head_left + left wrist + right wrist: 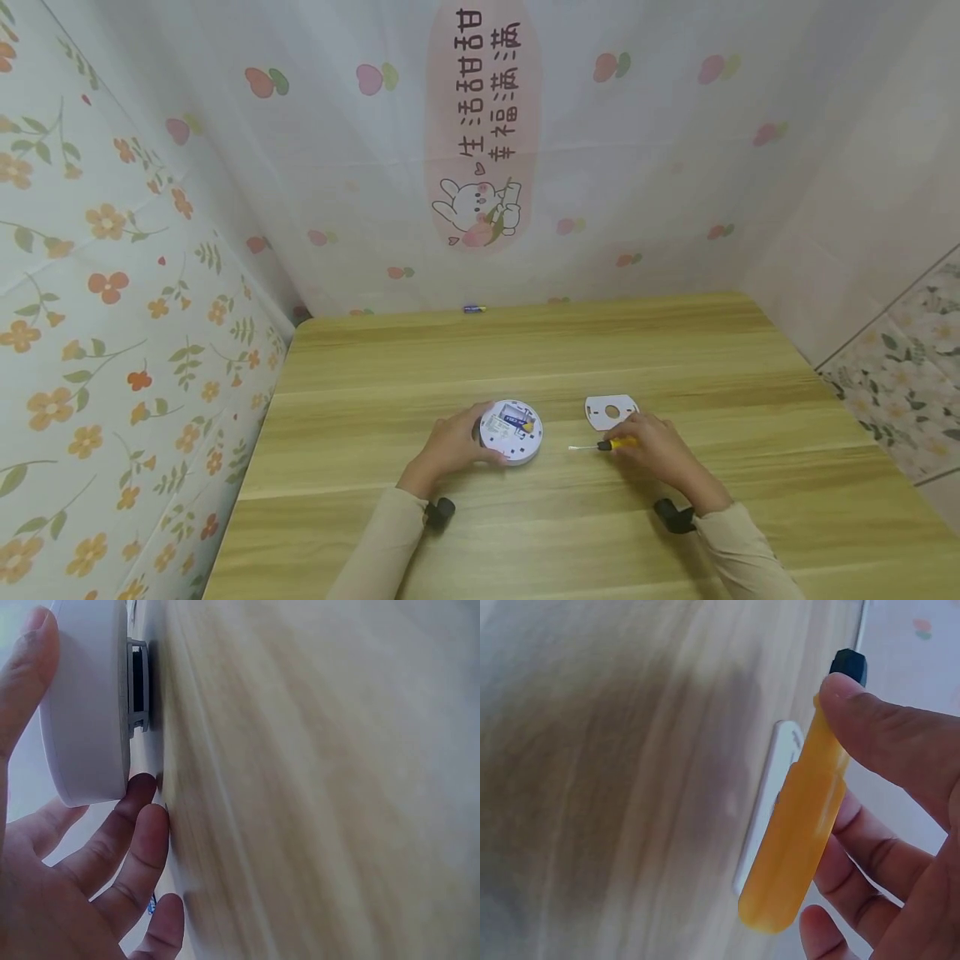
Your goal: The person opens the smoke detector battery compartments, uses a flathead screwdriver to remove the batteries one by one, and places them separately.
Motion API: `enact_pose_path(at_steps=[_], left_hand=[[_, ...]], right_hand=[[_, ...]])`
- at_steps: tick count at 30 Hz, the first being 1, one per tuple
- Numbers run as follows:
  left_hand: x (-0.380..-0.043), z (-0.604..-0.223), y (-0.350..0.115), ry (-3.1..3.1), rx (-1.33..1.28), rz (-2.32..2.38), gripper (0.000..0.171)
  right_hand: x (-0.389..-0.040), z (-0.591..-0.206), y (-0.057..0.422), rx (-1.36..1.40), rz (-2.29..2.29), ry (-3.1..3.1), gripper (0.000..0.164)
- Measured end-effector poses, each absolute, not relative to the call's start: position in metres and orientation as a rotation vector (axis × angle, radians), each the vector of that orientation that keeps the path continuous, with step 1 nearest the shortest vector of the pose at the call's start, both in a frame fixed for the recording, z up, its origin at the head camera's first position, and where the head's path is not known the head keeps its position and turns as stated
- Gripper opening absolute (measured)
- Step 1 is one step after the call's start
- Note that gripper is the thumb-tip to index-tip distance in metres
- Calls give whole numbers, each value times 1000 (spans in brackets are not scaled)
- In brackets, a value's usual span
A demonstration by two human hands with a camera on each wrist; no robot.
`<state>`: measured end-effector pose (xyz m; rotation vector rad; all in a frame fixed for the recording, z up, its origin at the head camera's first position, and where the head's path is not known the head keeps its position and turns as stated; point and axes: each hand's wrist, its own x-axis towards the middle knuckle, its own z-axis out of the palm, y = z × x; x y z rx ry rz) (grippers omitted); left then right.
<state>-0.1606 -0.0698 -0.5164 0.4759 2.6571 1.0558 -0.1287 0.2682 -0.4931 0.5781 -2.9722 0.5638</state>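
My left hand (pixel 452 443) grips a round white smoke detector (pixel 495 448) by its left side, thumb at the near rim. The detector's back faces up and shows a blue and yellow battery (pixel 517 414) in its compartment. In the left wrist view, a raised part with a dark slot (pixel 138 682) on the detector's other face points at the tabletop. A screwdriver (pixel 795 840) with a yellow handle and black collar is pinched in my right hand (pixel 654 450). Its metal shaft points left, toward the detector, with a gap between tip and detector.
A white mounting plate (pixel 600 415) with a round central hole lies just beyond my right hand, partly covered by it. Another small blue and yellow battery (pixel 474 309) is at the far edge of the wooden table (pixel 375 367). Patterned curtains (pixel 337 167) hang behind and at the sides.
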Motion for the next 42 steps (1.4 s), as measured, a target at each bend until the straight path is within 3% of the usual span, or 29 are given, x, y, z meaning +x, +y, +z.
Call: enact_pose_path(at_steps=[23, 42], left_hand=[[-159, -516, -71, 2633, 466, 1065, 100], [-159, -520, -70, 2624, 440, 1089, 102]], right_hand=[[-124, -508, 273, 476, 607, -3126, 13], [-127, -505, 270, 400, 730, -3149, 24]])
